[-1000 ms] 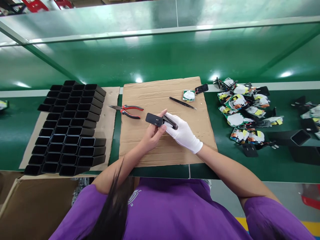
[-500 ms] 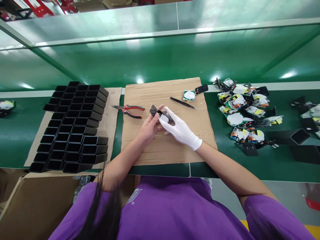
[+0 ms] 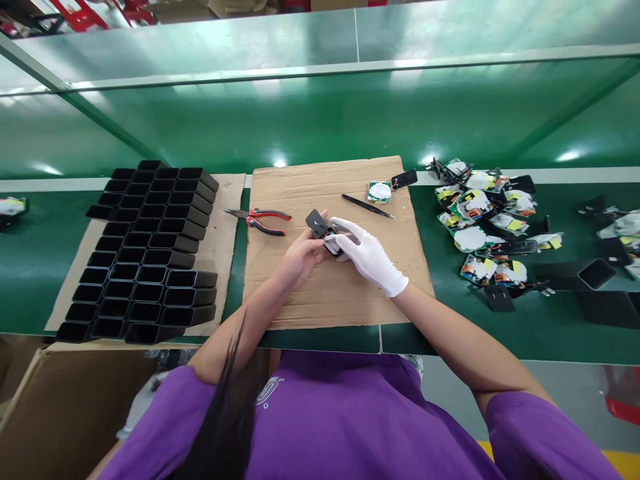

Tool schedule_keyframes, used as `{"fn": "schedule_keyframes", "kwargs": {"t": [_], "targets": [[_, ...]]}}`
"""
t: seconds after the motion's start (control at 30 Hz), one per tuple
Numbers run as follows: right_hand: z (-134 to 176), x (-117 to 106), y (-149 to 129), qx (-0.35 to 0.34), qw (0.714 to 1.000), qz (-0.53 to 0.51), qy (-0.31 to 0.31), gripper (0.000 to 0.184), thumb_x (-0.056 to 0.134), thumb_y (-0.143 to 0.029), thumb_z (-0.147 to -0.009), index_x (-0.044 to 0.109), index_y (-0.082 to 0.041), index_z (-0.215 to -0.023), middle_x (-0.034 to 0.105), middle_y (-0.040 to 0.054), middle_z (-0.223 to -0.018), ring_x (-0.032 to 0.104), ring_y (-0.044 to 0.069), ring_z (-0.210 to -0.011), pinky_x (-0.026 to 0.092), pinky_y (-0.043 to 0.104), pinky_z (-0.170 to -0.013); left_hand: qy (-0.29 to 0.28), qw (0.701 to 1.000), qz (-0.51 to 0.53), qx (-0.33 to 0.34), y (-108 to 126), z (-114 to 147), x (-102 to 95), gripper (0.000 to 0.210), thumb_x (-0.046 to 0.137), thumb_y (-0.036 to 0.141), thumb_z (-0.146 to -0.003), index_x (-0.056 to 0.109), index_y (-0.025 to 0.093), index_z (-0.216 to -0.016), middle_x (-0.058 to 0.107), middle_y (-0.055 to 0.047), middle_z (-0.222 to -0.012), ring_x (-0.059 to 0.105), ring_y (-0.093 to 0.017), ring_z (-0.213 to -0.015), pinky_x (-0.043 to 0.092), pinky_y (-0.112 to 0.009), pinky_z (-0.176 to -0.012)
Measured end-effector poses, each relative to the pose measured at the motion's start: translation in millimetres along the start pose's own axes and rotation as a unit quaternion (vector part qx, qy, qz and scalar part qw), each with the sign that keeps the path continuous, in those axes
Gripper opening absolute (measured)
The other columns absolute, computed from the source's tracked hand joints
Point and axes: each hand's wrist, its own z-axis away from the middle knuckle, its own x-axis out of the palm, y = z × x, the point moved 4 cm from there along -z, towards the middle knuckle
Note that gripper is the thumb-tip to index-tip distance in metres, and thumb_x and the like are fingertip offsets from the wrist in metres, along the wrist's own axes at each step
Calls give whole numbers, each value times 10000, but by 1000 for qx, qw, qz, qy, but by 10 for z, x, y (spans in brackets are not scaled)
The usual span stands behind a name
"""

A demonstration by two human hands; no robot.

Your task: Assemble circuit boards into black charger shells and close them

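Note:
Over the middle of the cardboard sheet (image 3: pixel 285 303), my bare left hand (image 3: pixel 303 253) is closed around a small circuit board assembly (image 3: pixel 317 225) with a flat black end cap. The cap points up and left; a white part shows near my fingers. From the right, my right hand (image 3: pixel 369 259) in a white glove pinches the near end of the assembly, its fingers partly hiding it. Red-and-black pliers (image 3: pixel 263 219) lie left of my hands. Black tweezers (image 3: pixel 367 205) rest to the upper right, below another circuit board (image 3: pixel 379 192) joined to a black cap (image 3: pixel 404 179).
Rows of black open cases (image 3: pixel 150 257) stand on cardboard at left. Several circuit boards (image 3: pixel 480 220) are heaped at right, with black cases (image 3: pixel 575 275) beyond. A white-gloved hand of another person (image 3: pixel 140 403) shows at lower left, near a cardboard box (image 3: pixel 60 413).
The assembly has turned in my hands, so its cap's flat face now shows. My right fingers have shifted and bent around its near end. Another person's gloved hand has appeared at lower left.

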Motion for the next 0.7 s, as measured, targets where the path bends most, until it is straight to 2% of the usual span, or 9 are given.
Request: {"fn": "schedule_keyframes", "kwargs": {"t": [0.07,0.13,0.27,0.37,0.47,0.57,0.63,0.7], "targets": [[-2,-4,-3,-1,1000,3,-1,578,618,-491,-837,595,-204,-1337,692,97,-1230,682,244,-1041,639,369,-778,-8,1000,-24,-1,9,5,-6,802,746,273,-669,501,284,-1432,664,-48,-1281,577,-287,-1263,446,-456,-1095],[7,8,-33,-8,1000,16,-4,554,601,-481,-847,595,-210,-1330,686,89,-1246,681,244,-1051,631,401,-827,-5,998,-58,14,18,6,-17,735,773,269,-677,555,265,-1379,653,-54,-1299,565,-281,-1278,434,-424,-1108],[55,46,-152,-98,990,96,34,460,613,-389,-839,635,-209,-1262,683,72,-1246,641,247,-1165,526,449,-1051,26,989,-118,88,41,-19,-52,571,818,374,-691,645,217,-1212,679,-89,-1244,615,-280,-1197,493,-389,-1039],[110,73,-200,-180,968,162,69,557,696,-362,-770,604,-214,-1299,635,101,-1316,612,271,-1216,528,446,-1049,81,978,-138,131,71,-41,-103,548,833,371,-663,647,216,-1155,699,-79,-1175,641,-268,-1135,526,-373,-987],[142,35,-215,-224,952,171,119,581,725,-357,-751,584,-230,-1300,621,119,-1329,612,272,-1213,560,444,-986,119,982,-92,115,123,-29,-138,490,773,350,-678,640,234,-1136,705,-48,-1103,664,-244,-1061,568,-370,-915],[134,-51,-234,-210,956,114,171,421,677,-365,-798,615,-229,-1191,695,93,-1177,671,232,-1101,581,409,-906,108,992,-8,61,180,21,-114,421,680,365,-687,641,232,-1084,702,-25,-1016,688,-216,-920,606,-404,-837],[133,-106,-253,-189,952,94,220,280,662,-389,-814,636,-224,-1039,731,46,-954,708,193,-901,581,376,-837,97,995,17,30,201,60,-85,377,674,402,-688,635,221,-1017,690,-12,-914,689,-199,-815,619,-418,-788],[150,-138,-275,-180,939,108,272,202,660,-421,-819,605,-229,-853,696,-2,-757,672,156,-703,564,350,-768,97,995,4,21,198,86,-64,361,729,453,-674,621,211,-919,653,8,-802,675,-181,-733,618,-401,-746]]}}
